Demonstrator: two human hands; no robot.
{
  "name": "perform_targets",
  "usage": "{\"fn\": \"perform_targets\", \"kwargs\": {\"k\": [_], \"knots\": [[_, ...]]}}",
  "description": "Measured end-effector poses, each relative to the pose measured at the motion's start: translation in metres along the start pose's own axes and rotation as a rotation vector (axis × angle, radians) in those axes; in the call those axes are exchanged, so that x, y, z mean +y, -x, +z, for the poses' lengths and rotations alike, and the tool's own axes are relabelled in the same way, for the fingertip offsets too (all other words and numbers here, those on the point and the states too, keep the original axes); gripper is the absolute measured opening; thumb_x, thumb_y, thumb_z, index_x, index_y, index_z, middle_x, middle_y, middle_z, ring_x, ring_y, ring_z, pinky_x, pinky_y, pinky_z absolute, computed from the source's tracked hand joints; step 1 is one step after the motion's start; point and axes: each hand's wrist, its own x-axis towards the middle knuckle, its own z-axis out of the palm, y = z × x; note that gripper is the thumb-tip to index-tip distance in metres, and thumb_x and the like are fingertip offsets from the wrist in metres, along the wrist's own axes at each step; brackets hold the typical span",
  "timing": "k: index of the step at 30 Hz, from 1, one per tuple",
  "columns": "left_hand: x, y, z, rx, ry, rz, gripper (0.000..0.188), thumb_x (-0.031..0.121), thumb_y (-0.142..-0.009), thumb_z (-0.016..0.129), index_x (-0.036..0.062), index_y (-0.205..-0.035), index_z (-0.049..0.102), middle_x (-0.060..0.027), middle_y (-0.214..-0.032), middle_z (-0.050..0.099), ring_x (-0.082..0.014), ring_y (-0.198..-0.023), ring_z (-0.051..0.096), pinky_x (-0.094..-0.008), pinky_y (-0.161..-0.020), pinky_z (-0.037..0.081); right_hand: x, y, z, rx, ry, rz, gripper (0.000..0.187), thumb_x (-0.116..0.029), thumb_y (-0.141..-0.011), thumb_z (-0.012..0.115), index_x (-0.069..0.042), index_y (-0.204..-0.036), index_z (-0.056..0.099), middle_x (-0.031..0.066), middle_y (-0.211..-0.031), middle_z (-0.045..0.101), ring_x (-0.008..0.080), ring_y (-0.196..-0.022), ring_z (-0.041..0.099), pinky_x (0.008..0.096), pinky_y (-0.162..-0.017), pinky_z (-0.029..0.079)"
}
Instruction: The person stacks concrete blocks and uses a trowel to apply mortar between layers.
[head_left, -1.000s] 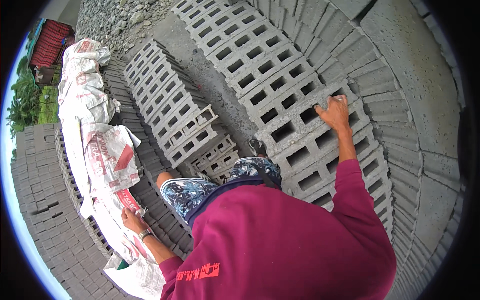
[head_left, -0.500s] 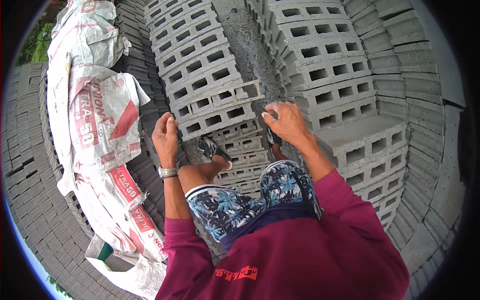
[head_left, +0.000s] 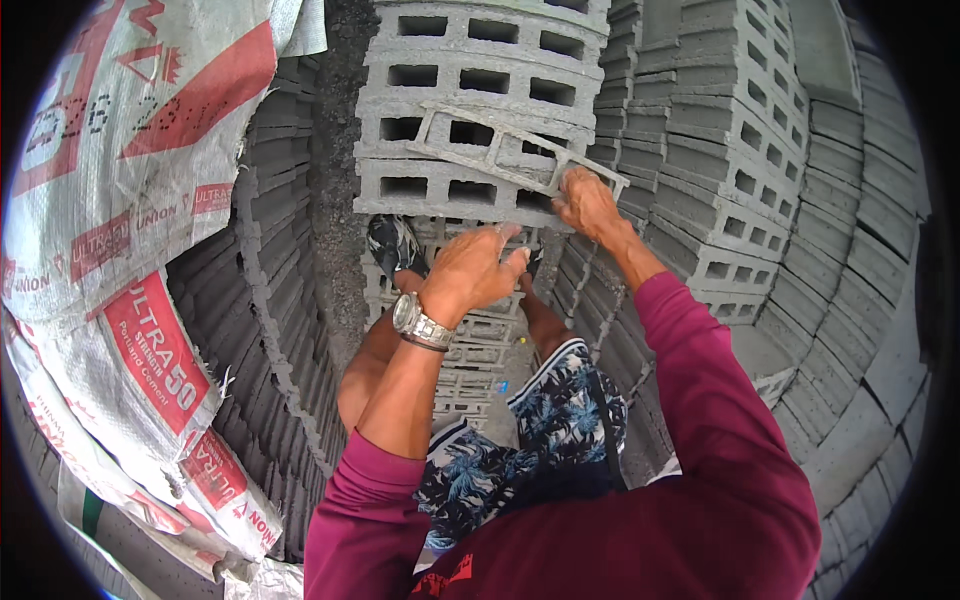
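A thin grey frame (head_left: 490, 150) with rectangular openings lies slanted across the front of a stack of hollow concrete blocks (head_left: 385, 165). My right hand (head_left: 592, 208) is closed on the frame's lower edge close to its right end. Left of it and nearer to me, my left hand (head_left: 472, 270), with a metal watch (head_left: 420, 322) on the wrist, hovers before the stack's near edge. Its thumb and fingers are apart with nothing between them. The fingertips of my right hand are partly hidden behind its knuckles.
White-and-red cement sacks (head_left: 130, 250) drape over stacked blocks at the left. More hollow blocks (head_left: 745, 160) rise in tall stacks at the right. Below my hands, between my legs, lies a lower row of blocks (head_left: 465, 355). A gravelly strip (head_left: 345, 130) runs left of the middle stack.
My right hand has taken hold of the frame, which now lies tilted, its right end lower. My left hand has moved right, toward the middle. The view has shifted over the stack.
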Motion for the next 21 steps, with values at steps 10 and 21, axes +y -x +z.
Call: {"fn": "perform_targets", "kwargs": {"k": [10, 21], "knots": [[-0.017, -0.015, 0.026, 0.133, -0.037, -0.202, 0.046, 0.034, -0.092, 0.058, -0.0014, -0.121, 0.064, -0.0291, -0.108, 0.067, -0.0438, -0.104, 0.064, -0.0466, -0.095, 0.049, -0.031, -0.026, -0.08, 0.195, -0.024, 0.24, 0.064, -0.059, -0.086, 0.066, 0.005, -0.08, 0.067, 0.0284, -0.072, 0.066, 0.0467, -0.072, 0.067, 0.0496, -0.067, 0.052], [-0.067, -0.092, 0.114, 0.679, -0.482, -0.128, 0.056, 0.048, -0.079, 0.072, -0.0053, -0.097, 0.07, -0.0243, -0.092, 0.069, -0.0378, -0.096, 0.063, -0.0495, -0.105, 0.039, -0.05, 0.016, -0.097, 0.537, -1.032, 0.278, 0.043, -0.041, -0.092, 0.069, -0.012, -0.064, 0.055, -0.0037, -0.054, 0.042, 0.0076, -0.045, 0.036, 0.0253, -0.043, 0.028]]}}
